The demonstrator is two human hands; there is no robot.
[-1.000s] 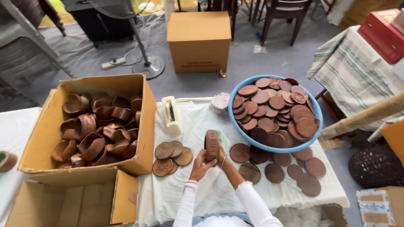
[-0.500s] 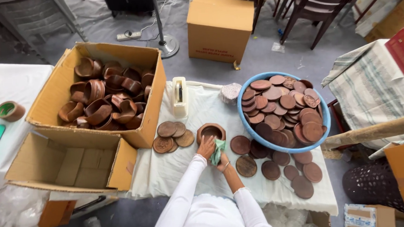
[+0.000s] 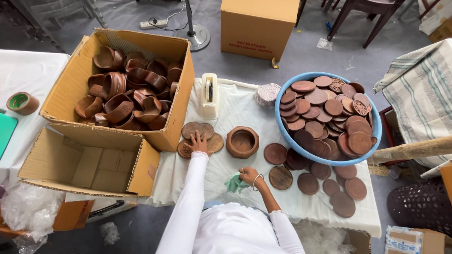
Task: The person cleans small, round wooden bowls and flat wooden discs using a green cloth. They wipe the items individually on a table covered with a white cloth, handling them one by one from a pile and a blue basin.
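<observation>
Beside the cardboard box of wooden bowls (image 3: 128, 95), the left hand (image 3: 198, 143) lies spread and flat on a small pile of wooden discs (image 3: 201, 135), fingers apart, seemingly to pick one; a lone wooden bowl (image 3: 242, 141) stands upright just right of it; the right hand (image 3: 249, 175) is closed around a green cloth (image 3: 233, 183), kept ready near the blue basin (image 3: 287, 139) of discs.

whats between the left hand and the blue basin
In the head view, a round wooden bowl stands on the white cloth between the left hand and the blue basin, with one wooden disc just past it.
</observation>
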